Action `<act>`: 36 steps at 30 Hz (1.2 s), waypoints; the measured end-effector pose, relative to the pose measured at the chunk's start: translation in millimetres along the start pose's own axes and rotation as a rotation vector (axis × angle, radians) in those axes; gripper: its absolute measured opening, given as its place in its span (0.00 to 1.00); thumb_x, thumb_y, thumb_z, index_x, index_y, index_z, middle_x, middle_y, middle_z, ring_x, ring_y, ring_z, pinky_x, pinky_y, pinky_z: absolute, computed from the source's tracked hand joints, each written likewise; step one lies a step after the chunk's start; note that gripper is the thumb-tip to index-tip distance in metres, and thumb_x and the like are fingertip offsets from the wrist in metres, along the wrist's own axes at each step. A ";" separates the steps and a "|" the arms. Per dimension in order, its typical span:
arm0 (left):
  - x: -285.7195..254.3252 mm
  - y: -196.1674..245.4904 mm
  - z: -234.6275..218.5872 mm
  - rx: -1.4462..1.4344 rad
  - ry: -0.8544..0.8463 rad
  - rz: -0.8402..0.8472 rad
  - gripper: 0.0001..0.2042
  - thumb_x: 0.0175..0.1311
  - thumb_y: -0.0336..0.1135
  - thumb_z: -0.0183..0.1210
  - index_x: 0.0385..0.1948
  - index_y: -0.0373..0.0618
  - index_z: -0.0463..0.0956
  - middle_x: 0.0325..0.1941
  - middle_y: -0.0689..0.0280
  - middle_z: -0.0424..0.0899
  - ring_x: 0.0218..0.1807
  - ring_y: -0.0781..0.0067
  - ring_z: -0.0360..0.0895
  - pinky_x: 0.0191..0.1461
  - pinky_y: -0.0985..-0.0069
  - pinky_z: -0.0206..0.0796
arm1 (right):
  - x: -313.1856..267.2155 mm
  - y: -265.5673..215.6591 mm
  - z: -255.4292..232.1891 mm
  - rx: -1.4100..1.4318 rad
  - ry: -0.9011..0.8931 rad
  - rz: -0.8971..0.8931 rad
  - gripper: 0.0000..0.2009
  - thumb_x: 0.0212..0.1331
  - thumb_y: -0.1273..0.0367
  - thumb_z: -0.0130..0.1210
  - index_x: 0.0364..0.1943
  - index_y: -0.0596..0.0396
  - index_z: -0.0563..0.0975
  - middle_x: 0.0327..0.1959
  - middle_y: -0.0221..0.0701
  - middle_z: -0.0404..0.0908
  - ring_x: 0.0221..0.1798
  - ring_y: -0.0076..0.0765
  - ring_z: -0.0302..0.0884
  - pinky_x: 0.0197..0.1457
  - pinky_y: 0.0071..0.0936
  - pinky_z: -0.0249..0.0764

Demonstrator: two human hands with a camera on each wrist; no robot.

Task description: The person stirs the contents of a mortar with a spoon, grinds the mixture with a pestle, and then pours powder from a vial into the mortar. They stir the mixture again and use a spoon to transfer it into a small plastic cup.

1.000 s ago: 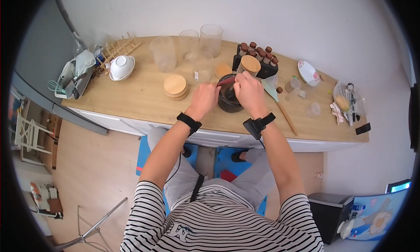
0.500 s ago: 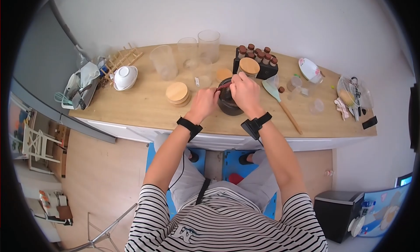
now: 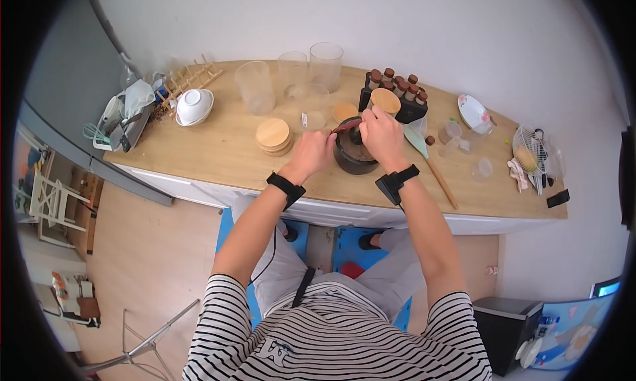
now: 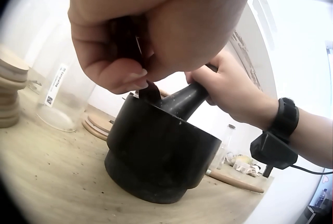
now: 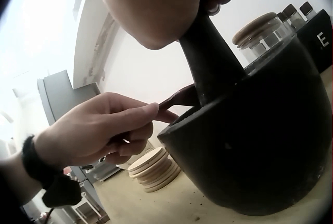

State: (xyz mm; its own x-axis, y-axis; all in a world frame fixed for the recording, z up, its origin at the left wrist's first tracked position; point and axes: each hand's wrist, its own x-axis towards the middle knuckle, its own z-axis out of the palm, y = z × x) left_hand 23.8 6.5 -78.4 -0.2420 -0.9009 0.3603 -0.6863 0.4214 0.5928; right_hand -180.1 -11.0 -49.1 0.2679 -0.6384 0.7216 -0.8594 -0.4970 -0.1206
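Head view: my left grip (image 3: 314, 154) pinches the spoon (image 5: 180, 97) over the mortar (image 4: 158, 154) at ten o'clock; my right grip (image 3: 384, 137) holds the pestle (image 5: 210, 60), best kept steady for scraping.

Gripped pestle (image 5: 210, 60) in mortar (image 5: 255, 148), pinched utensil (image 5: 183, 97)

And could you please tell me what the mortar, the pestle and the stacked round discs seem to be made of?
The mortar looks like matte black stone, judging by its dull, heavy-looking walls, though cast iron is possible. The pestle, equally dark with a soft sheen, is probably the same material. The stacked discs appear to be smooth wood, given their pale tan colour.
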 end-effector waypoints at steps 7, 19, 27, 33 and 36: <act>-1.8 -7.4 -0.8 -0.013 0.023 0.024 0.11 0.74 0.35 0.56 0.38 0.38 0.84 0.29 0.43 0.83 0.35 0.35 0.81 0.39 0.48 0.72 | -3.3 -16.8 3.3 0.042 -0.038 -0.096 0.06 0.56 0.72 0.62 0.31 0.55 0.76 0.32 0.35 0.75 0.35 0.45 0.81 0.36 0.42 0.79; -1.9 -3.9 -2.5 -0.033 0.018 0.001 0.11 0.73 0.35 0.56 0.38 0.38 0.84 0.30 0.42 0.82 0.35 0.35 0.80 0.39 0.47 0.71 | -1.4 -21.2 3.6 -0.007 -0.049 -0.102 0.06 0.52 0.72 0.64 0.30 0.53 0.76 0.34 0.33 0.75 0.36 0.43 0.81 0.35 0.41 0.79; -5.2 2.9 -0.9 -0.051 0.047 -0.007 0.11 0.74 0.35 0.56 0.36 0.38 0.84 0.29 0.42 0.82 0.35 0.34 0.80 0.39 0.47 0.71 | 2.2 1.5 4.4 -0.029 0.011 -0.106 0.08 0.52 0.71 0.65 0.32 0.53 0.76 0.35 0.33 0.75 0.38 0.43 0.82 0.38 0.40 0.80; -4.2 -2.1 2.9 -0.062 0.055 -0.025 0.12 0.74 0.36 0.56 0.35 0.38 0.83 0.29 0.42 0.82 0.35 0.34 0.80 0.39 0.46 0.70 | -1.8 8.8 7.7 -0.024 -0.081 -0.051 0.07 0.54 0.72 0.63 0.32 0.54 0.76 0.34 0.35 0.75 0.38 0.45 0.82 0.38 0.42 0.80; -2.9 -2.5 1.8 -0.070 0.068 -0.009 0.12 0.74 0.36 0.56 0.35 0.37 0.83 0.29 0.42 0.82 0.34 0.34 0.80 0.38 0.46 0.70 | -5.8 10.6 6.9 0.012 -0.093 0.015 0.06 0.55 0.72 0.62 0.31 0.54 0.75 0.33 0.35 0.75 0.38 0.46 0.82 0.37 0.43 0.80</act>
State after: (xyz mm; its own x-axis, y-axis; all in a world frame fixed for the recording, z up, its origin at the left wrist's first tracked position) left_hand 25.0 7.8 -82.2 -0.1875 -0.8963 0.4018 -0.6378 0.4221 0.6442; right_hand -187.8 -16.6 -59.3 0.2944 -0.6973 0.6535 -0.8585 -0.4934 -0.1396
